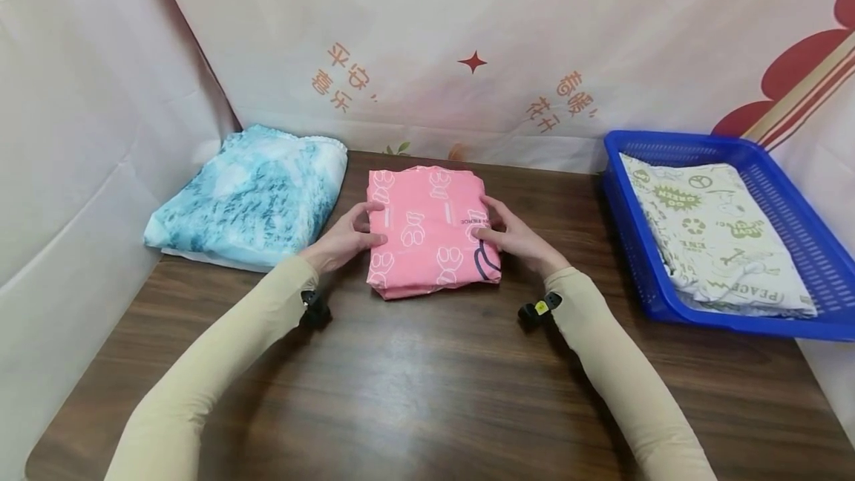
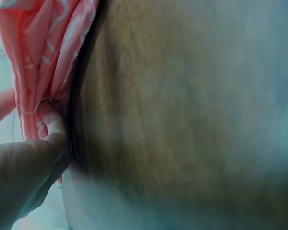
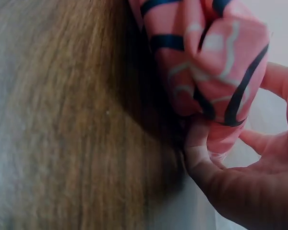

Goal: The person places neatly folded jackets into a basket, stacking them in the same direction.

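A folded pink cloth (image 1: pixel 427 232) with white outline prints and a dark blue curved line lies towards the back of the wooden table. My left hand (image 1: pixel 344 237) grips its left edge, and my right hand (image 1: pixel 514 234) grips the right edge. In the left wrist view, fingers (image 2: pixel 53 120) press into the lower folds of the pink cloth (image 2: pixel 38 57). The right wrist view has a digit (image 3: pixel 198 143) tucked against the underside of the bundle (image 3: pixel 216 62), with other fingers on its far side. Some fingertips are hidden by the cloth.
At the back left lies a folded blue-and-white cloth (image 1: pixel 257 195). A blue plastic basket (image 1: pixel 634 243) at the right holds a folded cream cloth (image 1: pixel 724 232) with green prints. Behind the table (image 1: pixel 401 384) hangs a printed fabric backdrop (image 1: pixel 427 13).
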{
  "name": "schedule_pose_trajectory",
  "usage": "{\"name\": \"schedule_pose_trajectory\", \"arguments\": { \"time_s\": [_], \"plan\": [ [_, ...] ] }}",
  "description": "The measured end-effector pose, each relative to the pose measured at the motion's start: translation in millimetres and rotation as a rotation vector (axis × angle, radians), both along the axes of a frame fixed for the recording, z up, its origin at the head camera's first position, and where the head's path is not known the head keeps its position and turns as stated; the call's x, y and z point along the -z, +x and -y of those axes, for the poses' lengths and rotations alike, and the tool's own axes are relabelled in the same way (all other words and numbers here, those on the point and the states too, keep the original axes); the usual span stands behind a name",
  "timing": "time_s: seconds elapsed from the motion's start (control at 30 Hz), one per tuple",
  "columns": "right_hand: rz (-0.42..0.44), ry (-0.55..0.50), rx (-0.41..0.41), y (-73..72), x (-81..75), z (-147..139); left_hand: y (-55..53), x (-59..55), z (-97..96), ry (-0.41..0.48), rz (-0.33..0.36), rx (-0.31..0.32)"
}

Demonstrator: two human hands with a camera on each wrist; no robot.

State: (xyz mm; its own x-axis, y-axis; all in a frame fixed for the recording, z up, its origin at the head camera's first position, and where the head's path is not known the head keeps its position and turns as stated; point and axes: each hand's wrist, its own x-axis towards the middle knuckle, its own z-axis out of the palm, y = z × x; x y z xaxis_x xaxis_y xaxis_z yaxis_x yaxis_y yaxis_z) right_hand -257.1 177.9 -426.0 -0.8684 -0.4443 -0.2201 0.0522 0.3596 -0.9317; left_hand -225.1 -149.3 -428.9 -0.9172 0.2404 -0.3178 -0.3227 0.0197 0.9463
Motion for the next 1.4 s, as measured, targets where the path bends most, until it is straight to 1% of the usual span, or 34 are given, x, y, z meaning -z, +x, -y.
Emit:
{"name": "schedule_pose_trajectory", "arguments": {
  "time_s": [0.1,0.17,0.23,0.33,0.43,0.5,0.6,0.73,0.77,0.9,0.97,1.1,1.2,1.4],
  "plan": [
    [0.014,-0.024,-0.012,2.5,-0.3,-2.8,2.5,0.7,-3.1,0.026,0.009,0.023],
    [0.028,-0.045,-0.013,5.3,0.3,-4.3,4.4,1.7,-5.1,0.048,0.001,0.047],
    [0.03,-0.067,-0.016,8.3,2.1,-6.0,5.8,2.8,-7.1,0.074,-0.028,0.085],
    [0.003,-0.089,-0.015,12.9,5.1,-9.5,6.9,3.3,-10.3,0.132,-0.075,0.125],
    [-0.026,-0.158,-0.004,16.8,6.3,-13.8,6.2,2.8,-14.9,0.186,-0.108,0.154],
    [-0.036,-0.211,0.008,19.0,5.8,-17.5,5.0,2.6,-19.4,0.204,-0.12,0.158],
    [-0.052,-0.263,0.029,21.6,4.8,-23.5,2.6,3.2,-27.1,0.184,-0.151,0.156],
    [-0.097,-0.244,0.084,23.4,2.8,-33.0,-0.6,2.2,-39.1,0.142,-0.196,0.135],
    [-0.111,-0.233,0.103,23.7,1.5,-35.5,-1.5,1.1,-42.4,0.143,-0.207,0.126],
    [-0.159,-0.166,0.171,25.2,-8.5,-46.0,-6.0,-6.9,-55.4,0.163,-0.241,0.097],
    [-0.179,-0.137,0.199,26.4,-15.8,-50.2,-8.1,-12.3,-61.5,0.182,-0.253,0.078],
    [-0.214,-0.076,0.269,31.2,-33.5,-57.6,-12.4,-23.0,-72.9,0.205,-0.267,0.064],
    [-0.244,-0.049,0.321,35.5,-47.7,-63.3,-15.6,-32.0,-81.6,0.222,-0.277,0.074],
    [-0.304,-0.025,0.348,41.7,-71.4,-78.5,-21.1,-51.9,-97.6,0.199,-0.312,0.124]
  ]
}}
